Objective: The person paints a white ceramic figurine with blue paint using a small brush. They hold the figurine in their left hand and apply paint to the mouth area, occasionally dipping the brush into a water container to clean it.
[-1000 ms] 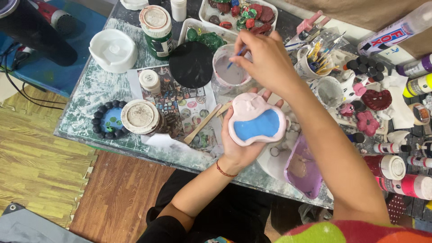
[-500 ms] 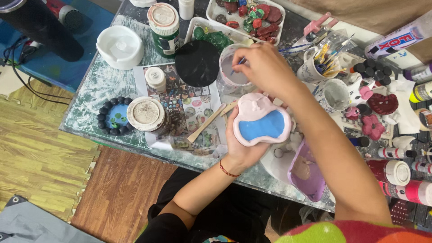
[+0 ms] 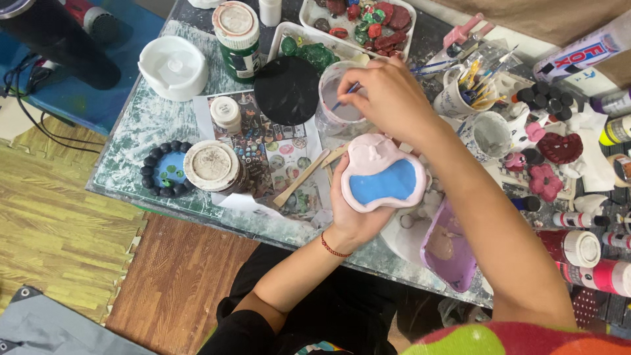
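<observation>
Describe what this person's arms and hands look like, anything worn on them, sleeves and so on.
Both forearms are bare, with no gloves on either hand. The left hand has a thin red bracelet at the wrist, and a dark sleeve starts near that elbow. The right hand shows no rings or bands; its sleeve is bright, in green, red and orange.

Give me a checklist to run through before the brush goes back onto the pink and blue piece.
1. Left hand holds the pink and blue clay piece off the table: ok.
2. Right hand grips the thin brush: ok.
3. Brush tip inside the clear cup: ok.
4. Paint loaded on the tip: cannot tell.
5. Path from cup to piece free of clutter: ok, though wooden sticks lie close beside the piece.
</observation>
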